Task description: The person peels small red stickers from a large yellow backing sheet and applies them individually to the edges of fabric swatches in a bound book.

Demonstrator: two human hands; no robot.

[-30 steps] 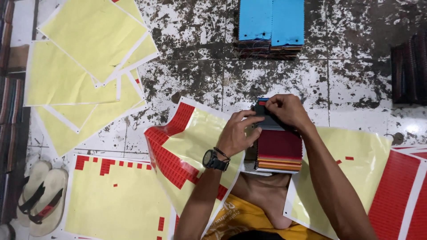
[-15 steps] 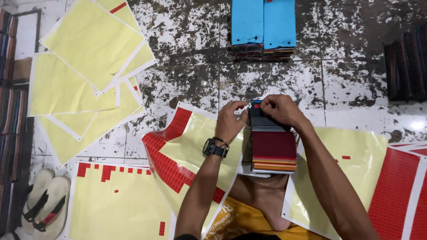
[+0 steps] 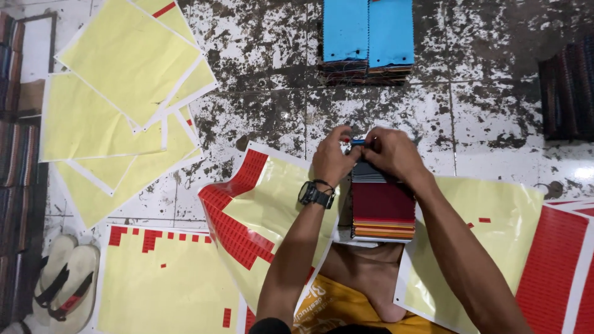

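A stack of fabric swatches [image 3: 382, 210], dark red on top with orange and grey layers showing at its edges, rests on my leg. My left hand [image 3: 332, 158], with a black watch on the wrist, and my right hand [image 3: 393, 151] meet at the stack's far end. Together their fingertips pinch a small blue piece [image 3: 357, 142] there. A curled yellow sticker sheet with red labels [image 3: 247, 216] lies under my left forearm. Another yellow sheet [image 3: 495, 216] lies under my right forearm.
Two blue-topped swatch stacks [image 3: 368, 37] stand on the stained floor ahead. Peeled yellow sheets [image 3: 117, 93] are spread at the left, one with few red labels [image 3: 161, 278] near me. Sandals [image 3: 62, 281] lie at bottom left. Dark fabric piles [image 3: 566, 89] line the right edge.
Both hands have moved from the top of the stack toward its far end, and their fingertips now pinch a small blue piece there.
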